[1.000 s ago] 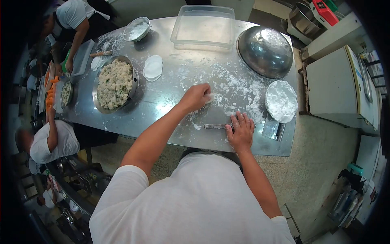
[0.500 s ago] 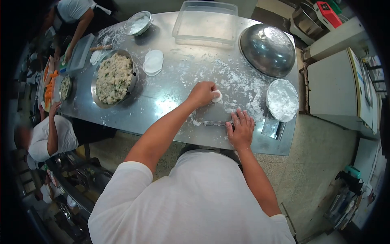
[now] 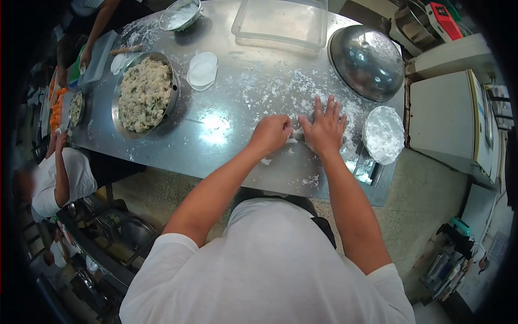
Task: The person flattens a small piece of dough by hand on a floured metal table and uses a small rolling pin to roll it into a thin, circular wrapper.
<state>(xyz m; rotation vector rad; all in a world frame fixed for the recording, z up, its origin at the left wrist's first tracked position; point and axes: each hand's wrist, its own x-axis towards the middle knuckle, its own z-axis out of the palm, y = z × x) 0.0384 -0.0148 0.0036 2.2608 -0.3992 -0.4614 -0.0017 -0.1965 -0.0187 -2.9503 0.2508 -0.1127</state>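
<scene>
On the floured metal table, my left hand is closed, its thumb and fingers pinched at the edge of a small white dough round that is mostly hidden. My right hand lies flat beside it, fingers spread and pointing away from me, over the rolling pin, which is almost wholly covered by the palm. Loose flour surrounds both hands. A stack of thin white dough rounds lies farther left.
A bowl of filling stands left; a flour bowl is right, below an upturned metal bowl. A clear plastic tub and another flour bowl sit at the back. Co-workers are at far left.
My right hand has moved up and forward with the rolling pin, close to my left hand at the dough. The camera view has shifted slightly.
</scene>
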